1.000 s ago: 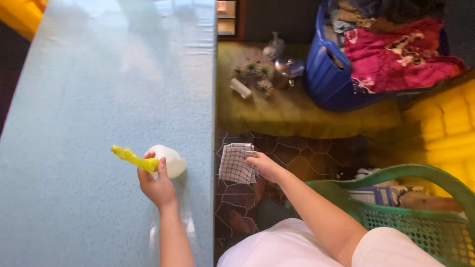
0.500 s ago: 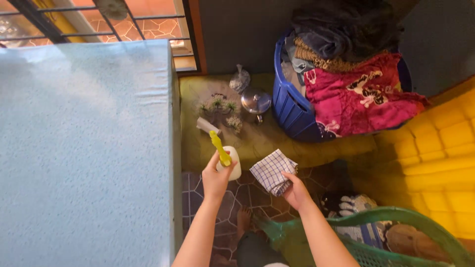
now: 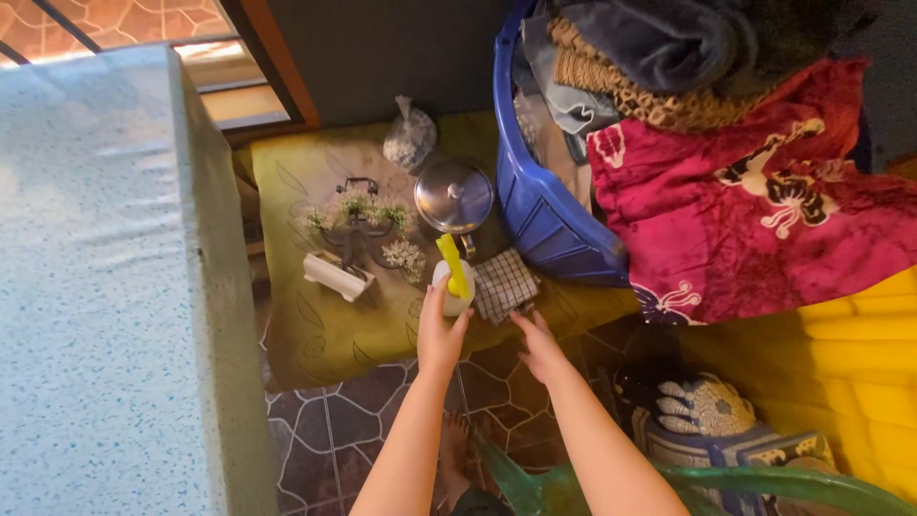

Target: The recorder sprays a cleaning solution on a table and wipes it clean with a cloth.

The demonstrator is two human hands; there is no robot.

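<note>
**Spray bottle and cloth at the low table**

The white spray bottle (image 3: 453,287) with a yellow-green trigger head stands on the olive-green cloth of the low table (image 3: 315,330), near its front edge. Left hand (image 3: 439,336) is wrapped around the bottle from below, fingers closed on its body. Just right of the bottle, touching it, lies a folded checked cloth (image 3: 504,283). Right hand (image 3: 537,346) is open, fingers spread, fingertips near the cloth's lower edge; contact cannot be judged. Behind the bottle: a steel pot lid (image 3: 455,195), a small dark stand with pale flowers (image 3: 363,222), a tied clear bag (image 3: 409,139). Right of these, a blue laundry basket (image 3: 544,205) heaped with fabric, magenta cloth (image 3: 764,210) on top. Left, a pale blue speckled surface (image 3: 95,287).
</note>
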